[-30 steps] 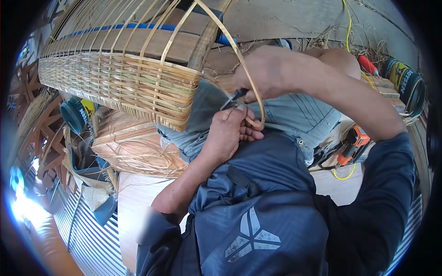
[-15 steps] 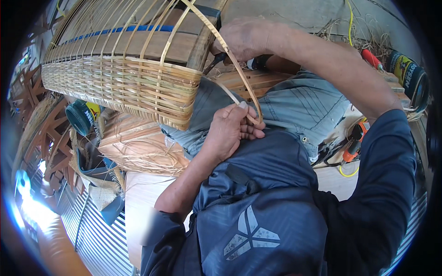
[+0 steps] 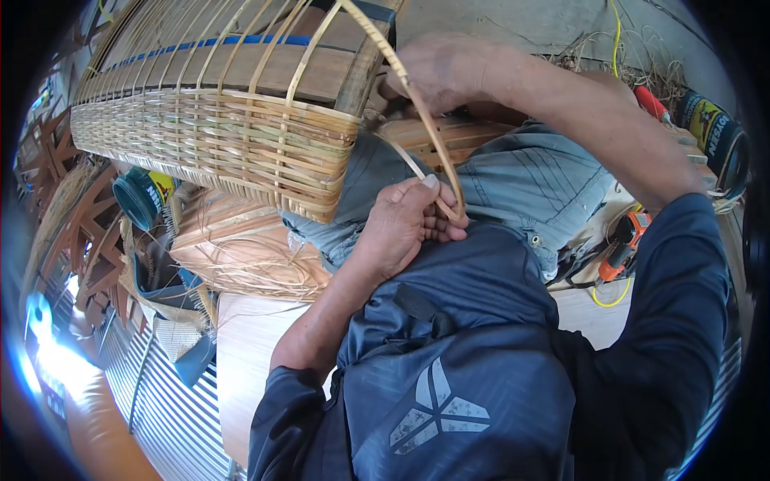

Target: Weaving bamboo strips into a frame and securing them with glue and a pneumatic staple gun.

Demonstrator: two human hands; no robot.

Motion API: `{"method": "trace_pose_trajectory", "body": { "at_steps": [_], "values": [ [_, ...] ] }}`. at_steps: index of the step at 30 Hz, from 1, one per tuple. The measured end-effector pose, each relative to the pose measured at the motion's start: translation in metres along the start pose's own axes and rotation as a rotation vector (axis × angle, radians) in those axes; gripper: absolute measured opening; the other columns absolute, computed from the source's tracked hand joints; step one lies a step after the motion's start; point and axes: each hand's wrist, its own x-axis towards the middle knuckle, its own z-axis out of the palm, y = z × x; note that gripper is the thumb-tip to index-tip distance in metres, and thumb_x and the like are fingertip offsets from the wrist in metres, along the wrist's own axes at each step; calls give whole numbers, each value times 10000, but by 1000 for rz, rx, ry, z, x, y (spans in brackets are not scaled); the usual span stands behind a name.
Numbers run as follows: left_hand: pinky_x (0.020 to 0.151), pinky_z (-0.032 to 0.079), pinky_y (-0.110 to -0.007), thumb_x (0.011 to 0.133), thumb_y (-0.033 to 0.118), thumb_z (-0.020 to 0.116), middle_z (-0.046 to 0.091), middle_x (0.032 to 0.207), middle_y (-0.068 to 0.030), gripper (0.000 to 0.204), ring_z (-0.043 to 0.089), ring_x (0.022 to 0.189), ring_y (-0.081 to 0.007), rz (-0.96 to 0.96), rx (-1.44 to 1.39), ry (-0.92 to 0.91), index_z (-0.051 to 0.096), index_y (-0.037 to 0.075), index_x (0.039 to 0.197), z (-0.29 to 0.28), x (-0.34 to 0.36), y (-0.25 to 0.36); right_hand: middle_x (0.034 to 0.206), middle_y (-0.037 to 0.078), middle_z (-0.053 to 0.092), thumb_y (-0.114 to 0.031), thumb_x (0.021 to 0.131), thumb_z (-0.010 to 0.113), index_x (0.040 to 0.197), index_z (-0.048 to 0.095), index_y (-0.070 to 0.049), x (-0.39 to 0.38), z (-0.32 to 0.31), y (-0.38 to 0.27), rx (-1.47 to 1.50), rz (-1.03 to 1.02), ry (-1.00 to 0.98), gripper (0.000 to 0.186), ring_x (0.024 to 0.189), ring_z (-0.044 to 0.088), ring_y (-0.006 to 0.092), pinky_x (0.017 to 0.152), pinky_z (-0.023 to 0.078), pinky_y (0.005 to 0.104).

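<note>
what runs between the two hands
A bent bamboo strip spans from right hand to left hand in the head view, over the jeans.

A pale tan, half-woven bamboo basket [image 3: 216, 148] lay tilted on its side across the person's lap, its woven band tight, bare upright ribs fanning away above; a long flat bamboo strip [image 3: 425, 132] arched from the basket's near corner down to just beside it; both hands pinched that strip, one at each end.
</note>
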Motion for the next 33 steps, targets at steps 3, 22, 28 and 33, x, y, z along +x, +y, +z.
{"method": "trace_pose_trajectory", "body": {
  "at_steps": [3,22,28,33],
  "values": [
    [671,539,-315,976,326,416,622,774,-131,339,634,686,-219,1,12,-15,541,16,922,1,0,1,807,131,643,-236,728,693,852,657,-104,4,14,9,27,-20,119,185,810,619,317,689,496,424],
    [723,511,-338,964,282,433,621,742,-145,295,627,723,-240,-47,-114,-81,545,21,882,-7,-1,0,743,160,640,-287,677,660,856,672,-66,-17,-2,-19,121,-43,-317,284,699,608,329,658,490,415],
    [723,512,-341,964,300,438,621,755,-146,314,625,726,-244,4,-34,-111,542,16,879,0,2,1,791,153,651,-223,718,633,809,686,-90,-6,1,2,40,95,38,170,758,623,336,665,500,428],
    [715,509,-320,972,322,413,628,768,-141,352,634,735,-229,-15,-6,-44,546,4,902,2,0,5,859,131,663,-205,738,637,939,670,-85,-45,-8,-25,23,-23,-71,237,837,628,324,734,505,415]
  ]
}}
